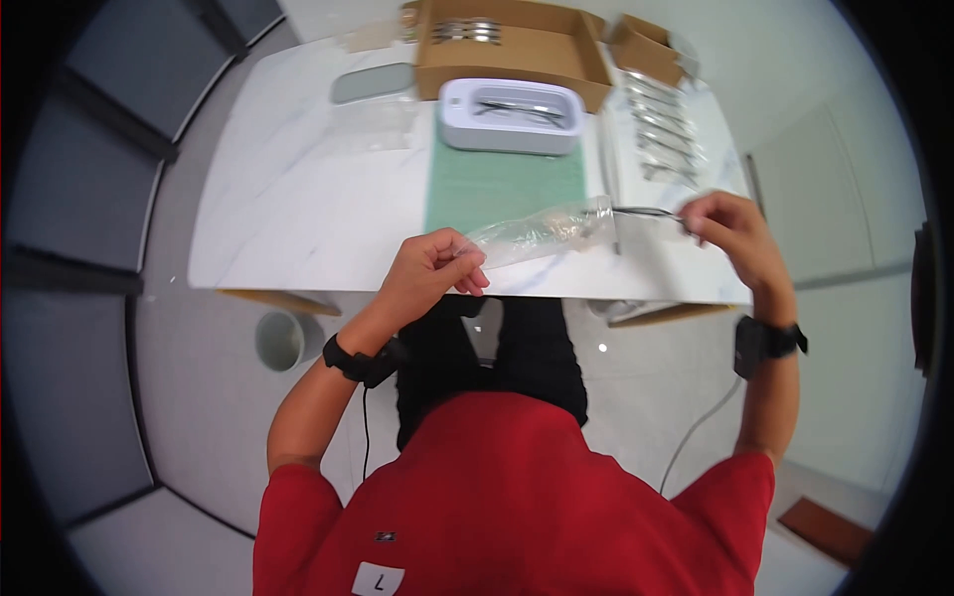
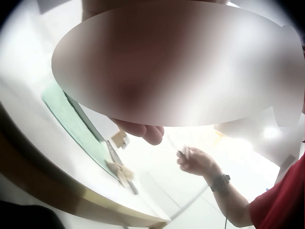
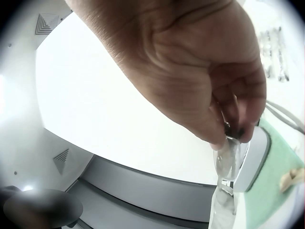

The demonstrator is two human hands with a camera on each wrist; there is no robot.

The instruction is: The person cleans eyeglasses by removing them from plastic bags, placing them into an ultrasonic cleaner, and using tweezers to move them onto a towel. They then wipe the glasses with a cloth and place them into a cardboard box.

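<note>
In the head view my left hand (image 1: 427, 270) pinches one end of a clear plastic bag (image 1: 527, 236) above the table's front edge. My right hand (image 1: 735, 238) pinches a pair of dark thin-framed glasses (image 1: 648, 211), whose far part reaches the bag's other end; how deep it sits inside is unclear. The right wrist view shows the right fingertips closed on the glasses' frame, with a lens (image 3: 228, 161) below them and the bag (image 3: 222, 214) further down. A blurred patch covers much of the left wrist view, leaving some left fingers (image 2: 145, 132) visible.
A white cleaner (image 1: 512, 141) with glasses inside stands at the back of a green mat (image 1: 507, 184). Behind it is a cardboard box (image 1: 556, 50); bagged glasses (image 1: 661, 124) lie at the right. A grey lid (image 1: 373, 83) lies back left, a bin (image 1: 280, 340) on the floor.
</note>
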